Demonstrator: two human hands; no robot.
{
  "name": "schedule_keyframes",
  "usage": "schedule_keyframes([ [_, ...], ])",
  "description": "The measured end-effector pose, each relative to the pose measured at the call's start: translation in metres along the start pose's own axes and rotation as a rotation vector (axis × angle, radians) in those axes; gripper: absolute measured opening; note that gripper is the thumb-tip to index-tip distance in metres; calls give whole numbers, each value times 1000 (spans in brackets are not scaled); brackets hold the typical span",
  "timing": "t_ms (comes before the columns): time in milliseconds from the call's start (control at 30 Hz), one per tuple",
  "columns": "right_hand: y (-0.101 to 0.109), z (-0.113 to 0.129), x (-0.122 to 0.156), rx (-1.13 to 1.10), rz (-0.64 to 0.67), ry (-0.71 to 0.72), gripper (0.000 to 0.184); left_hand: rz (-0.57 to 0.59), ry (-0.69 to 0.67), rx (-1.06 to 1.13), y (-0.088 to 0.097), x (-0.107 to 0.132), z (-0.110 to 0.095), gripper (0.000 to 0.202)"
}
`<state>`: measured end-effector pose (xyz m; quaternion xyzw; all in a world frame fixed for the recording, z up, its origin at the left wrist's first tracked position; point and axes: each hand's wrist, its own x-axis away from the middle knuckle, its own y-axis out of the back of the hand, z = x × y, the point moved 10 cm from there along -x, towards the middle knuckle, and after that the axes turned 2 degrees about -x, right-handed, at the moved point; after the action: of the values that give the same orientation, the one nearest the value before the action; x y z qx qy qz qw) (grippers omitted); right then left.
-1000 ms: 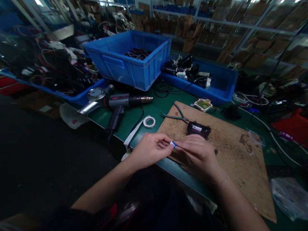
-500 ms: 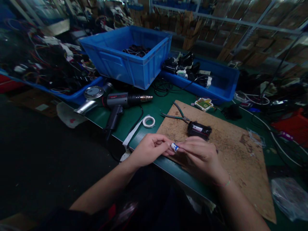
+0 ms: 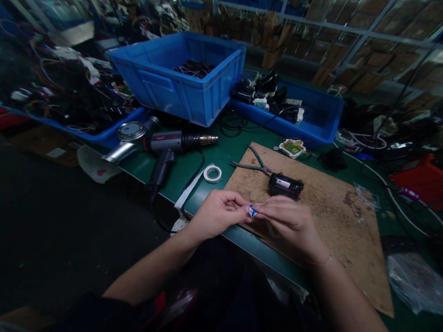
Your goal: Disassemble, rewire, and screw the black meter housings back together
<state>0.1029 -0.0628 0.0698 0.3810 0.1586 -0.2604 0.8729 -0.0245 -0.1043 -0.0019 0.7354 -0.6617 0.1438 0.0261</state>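
Note:
Both my hands meet over the near edge of a brown board (image 3: 332,207) on the green bench. My left hand (image 3: 216,214) and my right hand (image 3: 292,223) are each closed in a pinch on a small white and blue part (image 3: 252,211) held between their fingertips. Just beyond my right hand a black cylindrical component (image 3: 285,185) with a white label lies on the board. A pair of pliers (image 3: 252,165) lies at the board's far left corner.
A tape roll (image 3: 212,173) and a heat gun (image 3: 173,145) lie left of the board. Behind stand a deep blue crate (image 3: 180,80) with wires and a shallow blue tray (image 3: 311,120) of black parts. A small circuit board (image 3: 292,148) and a plastic bag (image 3: 413,281) sit nearby.
The view has shifted slightly; my hands stay pinched together on the small part with only small finger movements.

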Motion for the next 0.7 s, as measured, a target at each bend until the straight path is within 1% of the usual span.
schedule_keyframes([
  [133,3,0,-1,-18,-14,-7,38,-20,29,53,1,0,2,16],
  [233,6,-2,0,-39,-46,-40,38,29,38,66,-4,2,-3,18],
  [333,12,-8,0,-73,-104,-118,34,68,27,42,-10,5,-10,23],
  [467,16,-14,1,-138,-155,-205,25,23,-16,3,-13,7,-14,25],
  [700,15,-22,4,-208,-145,-294,21,-47,-27,82,-15,5,-8,21],
])
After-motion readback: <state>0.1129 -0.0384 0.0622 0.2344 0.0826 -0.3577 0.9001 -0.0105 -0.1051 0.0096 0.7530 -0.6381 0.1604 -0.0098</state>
